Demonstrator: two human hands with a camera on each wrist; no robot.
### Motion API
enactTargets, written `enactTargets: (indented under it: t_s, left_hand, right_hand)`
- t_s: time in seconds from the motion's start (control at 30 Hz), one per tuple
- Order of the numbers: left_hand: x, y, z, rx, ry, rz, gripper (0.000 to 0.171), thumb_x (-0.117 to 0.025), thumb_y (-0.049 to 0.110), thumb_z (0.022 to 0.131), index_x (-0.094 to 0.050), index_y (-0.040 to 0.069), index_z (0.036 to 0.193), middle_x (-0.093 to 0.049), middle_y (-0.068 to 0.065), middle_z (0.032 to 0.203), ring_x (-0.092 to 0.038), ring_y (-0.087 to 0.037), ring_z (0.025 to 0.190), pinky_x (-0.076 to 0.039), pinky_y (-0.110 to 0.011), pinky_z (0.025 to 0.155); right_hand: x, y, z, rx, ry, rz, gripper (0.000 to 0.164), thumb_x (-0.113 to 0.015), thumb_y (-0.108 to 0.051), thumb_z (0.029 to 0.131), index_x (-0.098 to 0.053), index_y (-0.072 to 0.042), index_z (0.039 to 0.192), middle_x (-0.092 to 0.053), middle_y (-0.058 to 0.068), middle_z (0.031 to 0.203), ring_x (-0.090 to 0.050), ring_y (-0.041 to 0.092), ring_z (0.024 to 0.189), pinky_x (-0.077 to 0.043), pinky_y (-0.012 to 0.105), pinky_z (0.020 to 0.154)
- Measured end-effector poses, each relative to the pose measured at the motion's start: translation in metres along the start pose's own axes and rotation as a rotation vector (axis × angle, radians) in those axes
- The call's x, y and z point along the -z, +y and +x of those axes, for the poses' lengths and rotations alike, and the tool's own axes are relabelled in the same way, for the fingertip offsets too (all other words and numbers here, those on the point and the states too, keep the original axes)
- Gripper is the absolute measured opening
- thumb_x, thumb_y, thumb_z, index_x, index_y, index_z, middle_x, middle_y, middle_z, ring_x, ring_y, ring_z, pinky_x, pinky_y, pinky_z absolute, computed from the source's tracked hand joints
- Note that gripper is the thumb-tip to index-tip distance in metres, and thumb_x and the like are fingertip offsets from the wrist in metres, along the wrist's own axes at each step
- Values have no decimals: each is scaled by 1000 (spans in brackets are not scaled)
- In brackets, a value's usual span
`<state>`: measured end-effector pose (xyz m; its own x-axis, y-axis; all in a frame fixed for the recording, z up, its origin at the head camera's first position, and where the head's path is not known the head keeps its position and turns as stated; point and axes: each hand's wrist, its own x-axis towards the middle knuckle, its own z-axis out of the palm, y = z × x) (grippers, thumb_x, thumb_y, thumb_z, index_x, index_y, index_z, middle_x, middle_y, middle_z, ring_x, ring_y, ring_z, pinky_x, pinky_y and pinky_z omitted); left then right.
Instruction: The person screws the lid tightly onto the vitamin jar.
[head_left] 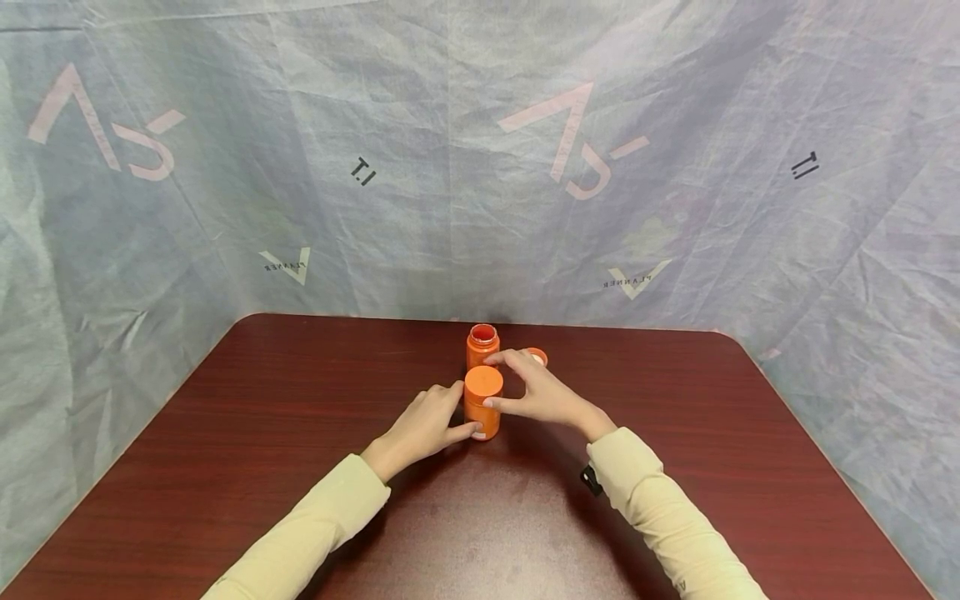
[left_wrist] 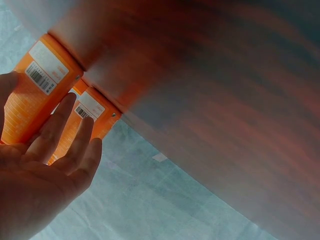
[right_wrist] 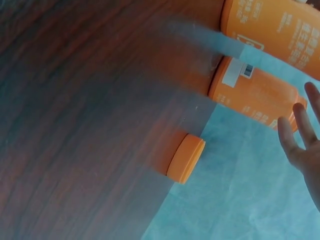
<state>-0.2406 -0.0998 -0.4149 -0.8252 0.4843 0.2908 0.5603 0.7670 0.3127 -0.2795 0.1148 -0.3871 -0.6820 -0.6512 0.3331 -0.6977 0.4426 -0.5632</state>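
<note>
A capped orange bottle (head_left: 482, 421) stands upright on the table between both hands. My left hand (head_left: 427, 421) grips its left side, thumb low on the front. My right hand (head_left: 543, 396) holds thumb and index finger around its orange cap (head_left: 483, 381); the other fingers are spread in the right wrist view. Right behind stands a second orange bottle (head_left: 482, 346), uncapped, with its round mouth showing. A loose orange cap (right_wrist: 186, 158) lies on the table to the right of that one, partly hidden by my right hand in the head view.
The dark red-brown wooden table (head_left: 225, 467) has rounded far corners. Grey printed cloth (head_left: 450, 167) hangs behind it and along both sides. A black clip-like thing (head_left: 591, 479) shows under the right sleeve cuff.
</note>
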Motion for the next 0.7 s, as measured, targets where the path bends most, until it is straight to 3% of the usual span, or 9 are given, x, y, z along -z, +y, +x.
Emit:
enactTargets:
  t_s: [0.3, 0.7]
  left_hand:
    - [-1, 0, 0, 8, -3, 8, 47, -63, 44, 82, -50, 8, 111, -67, -6, 89, -59, -18, 78, -48, -35, 72]
    - [-1, 0, 0, 15, -7, 2, 48, -63, 44, 82, -50, 9, 112, -67, -7, 91, -59, -20, 81, -47, -39, 75]
  right_hand:
    - [9, 4, 1, 8, -91, 70, 51, -67, -33, 82, -48, -19, 128, -51, -7, 123, -44, 23, 116, -41, 40, 91]
    - [10, 4, 2, 31, -105, 62, 46, -65, -28, 84, -49, -20, 127, -53, -7, 123, -44, 13, 112, -41, 39, 93]
